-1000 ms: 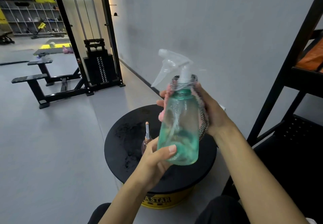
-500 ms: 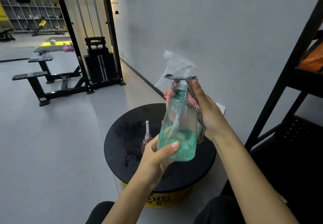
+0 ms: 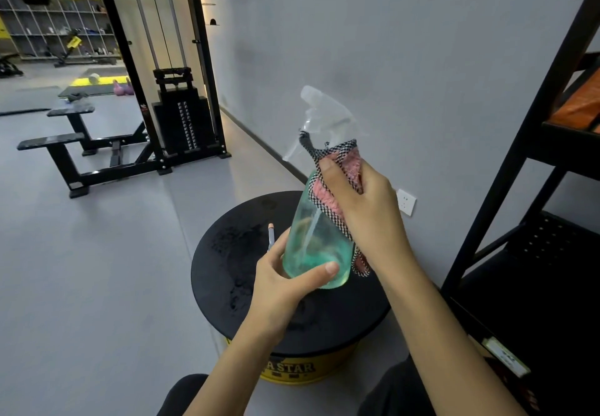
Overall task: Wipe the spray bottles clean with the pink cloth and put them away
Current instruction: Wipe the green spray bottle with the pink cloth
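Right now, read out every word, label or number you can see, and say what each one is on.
"A STAR": on the yellow base under the black round top; any letters before it are hidden.
Small print beneath it: too blurred to read.
White label on the black rack: blurred.
Marks on the weight stack: too small to read.
Spray bottle: no text seen.

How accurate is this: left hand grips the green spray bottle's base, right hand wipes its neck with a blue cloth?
Wrong on one point: the head view shows the cloth is pink with a checked edge, not blue. The left hand does grip the base of the green spray bottle, and the right hand holds the cloth against its neck.
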Demonstrator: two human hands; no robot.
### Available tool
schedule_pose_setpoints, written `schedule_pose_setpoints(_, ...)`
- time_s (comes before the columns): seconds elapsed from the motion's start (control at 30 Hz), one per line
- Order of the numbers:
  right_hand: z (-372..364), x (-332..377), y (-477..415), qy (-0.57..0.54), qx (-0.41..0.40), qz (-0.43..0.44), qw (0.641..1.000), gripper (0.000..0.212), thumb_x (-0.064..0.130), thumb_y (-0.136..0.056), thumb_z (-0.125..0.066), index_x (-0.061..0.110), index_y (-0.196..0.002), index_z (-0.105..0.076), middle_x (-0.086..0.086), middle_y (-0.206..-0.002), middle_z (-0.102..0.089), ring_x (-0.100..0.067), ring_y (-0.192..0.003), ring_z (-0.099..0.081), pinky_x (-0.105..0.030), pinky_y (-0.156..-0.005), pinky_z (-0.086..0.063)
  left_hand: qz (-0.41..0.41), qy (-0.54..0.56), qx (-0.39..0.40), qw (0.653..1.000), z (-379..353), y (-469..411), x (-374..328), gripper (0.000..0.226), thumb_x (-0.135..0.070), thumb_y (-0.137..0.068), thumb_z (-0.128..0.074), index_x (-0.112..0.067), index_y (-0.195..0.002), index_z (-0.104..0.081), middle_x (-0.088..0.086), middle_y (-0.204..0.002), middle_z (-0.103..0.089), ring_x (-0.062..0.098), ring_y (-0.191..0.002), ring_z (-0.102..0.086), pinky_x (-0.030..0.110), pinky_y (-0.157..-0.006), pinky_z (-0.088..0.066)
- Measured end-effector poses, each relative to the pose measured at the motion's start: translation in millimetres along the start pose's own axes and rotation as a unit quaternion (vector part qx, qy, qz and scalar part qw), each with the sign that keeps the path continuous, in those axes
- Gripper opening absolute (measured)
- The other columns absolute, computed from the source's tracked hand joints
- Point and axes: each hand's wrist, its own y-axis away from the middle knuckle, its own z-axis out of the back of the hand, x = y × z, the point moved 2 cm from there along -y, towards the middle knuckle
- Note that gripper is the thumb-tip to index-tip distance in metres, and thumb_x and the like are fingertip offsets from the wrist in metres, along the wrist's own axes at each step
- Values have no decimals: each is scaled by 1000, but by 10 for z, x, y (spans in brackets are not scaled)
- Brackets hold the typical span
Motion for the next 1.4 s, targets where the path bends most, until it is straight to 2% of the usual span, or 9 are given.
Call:
schedule_pose_setpoints(0.23,134,-62,-199,-311,259,-171,898,60,31,-69,-81,-3,-116,-66,-31,-122,-62,-33,-101,-62,-39,-92,-53,100,131,106,981,25,3,52,74,-46,-50,-93,-7,-110,-72,13,-103,-72,27,-97,-70,38,-83,-57)
schedule_pose_setpoints(0.37,126,-129,-236,-386,319,-190,844,48,35,-65,-82,7,-103,-76,-12,-108,-73,-22,-96,-70,-31,-87,-57,130,167,131,968,-3,9,62,74,-43,-48,-95,-9,-110,-73,14,-105,-72,27,-97,-70,38,-81,-58)
schedule_pose_setpoints(0.47,92,-110,-244,-354,251,-207,877,47,24,-78,-77,-3,-115,-67,-19,-115,-67,-29,-102,-61,-35,-91,-54,117,135,73,981,-16,-5,62,84,-40,-50,-94,2,-116,-63,20,-106,-70,33,-97,-69,39,-80,-57)
schedule_pose_setpoints(0.63,27,-24,-156,-195,65,-130,970,11,16,-85,-72,8,-92,-73,-8,-89,-73,-13,-77,-68,-28,-80,-57,53,51,19,997,-22,-21,67,49,-27,-59,-81,-15,-106,-73,15,-102,-73,33,-96,-70,41,-80,-57)
schedule_pose_setpoints(0.9,3,-166,-197,-329,200,-205,900,62,46,-82,-70,2,-126,-62,-21,-127,-63,-32,-119,-59,-46,-106,-45,113,146,76,980,11,-22,47,84,-46,-47,-94,-3,-114,-68,19,-110,-70,32,-101,-69,39,-81,-57)
schedule_pose_setpoints(1.1,-122,-121,3,-53,31,-43,997,39,46,-99,-46,12,-91,-62,-6,-82,-66,-9,-74,-61,-22,-76,-48,69,55,19,996,78,-28,-11,57,-25,-59,-80,-12,-113,-68,15,-104,-73,31,-95,-71,36,-76,-57)
schedule_pose_setpoints(1.2,-142,-6,127,82,5,30,996,36,42,-101,-40,16,-119,-57,5,-102,-58,-1,-91,-55,-7,-75,-39,52,6,10,999,85,-30,-29,45,-28,-60,-81,-24,-104,-73,12,-100,-74,28,-88,-71,40,-74,-55)
schedule_pose_setpoints(1.3,-163,26,126,104,14,52,993,41,43,-100,-40,16,-127,-54,6,-110,-56,-3,-98,-54,-10,-81,-38,55,4,13,998,89,-29,-21,43,-29,-61,-81,-23,-103,-73,14,-100,-74,31,-89,-71,47,-79,-52)
schedule_pose_setpoints(1.4,-77,4,-24,-6,85,-12,996,46,54,-97,-42,15,-96,-66,3,-85,-72,-7,-80,-67,-18,-78,-50,72,33,41,996,100,-13,0,50,-28,-61,-82,-15,-109,-71,19,-108,-72,36,-100,-68,46,-87,-55)
